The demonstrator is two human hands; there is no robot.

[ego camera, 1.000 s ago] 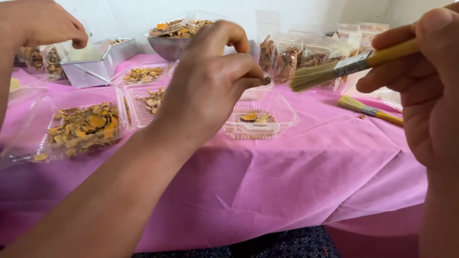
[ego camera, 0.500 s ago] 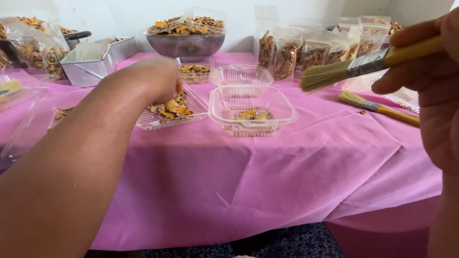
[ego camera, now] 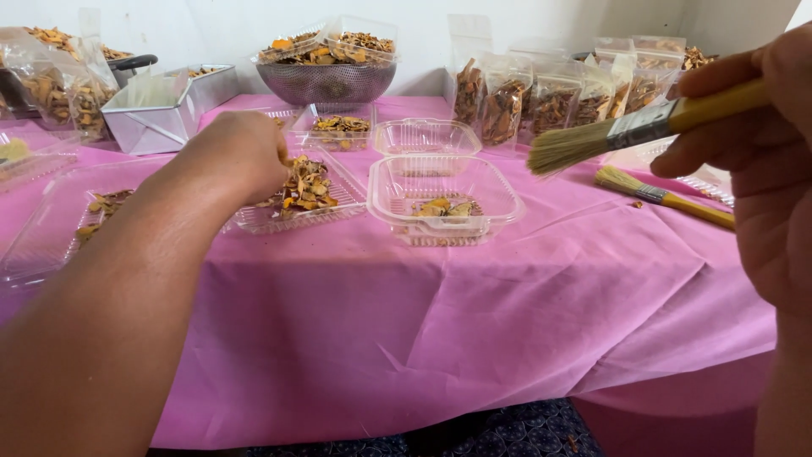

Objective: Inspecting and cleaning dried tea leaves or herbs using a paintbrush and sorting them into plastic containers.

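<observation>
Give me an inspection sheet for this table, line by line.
Surface: pink cloth covers the table.
Job's things: clear tray of dried orange pieces; open clear box with few pieces.
Clutter: metal colander, filled bags, spare brush, metal tin.
Hands: left hand over the tray, grip hidden; right hand holds a brush in the air.
Cables: nothing seen.
Surroundings: white wall behind.

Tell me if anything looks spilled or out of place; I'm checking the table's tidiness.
Little stands out. One small dried fragment lies loose on the pink tablecloth, beside the spare brush. The dried pieces by the left hand sit inside their clear tray. The right hand holds a brush.
</observation>
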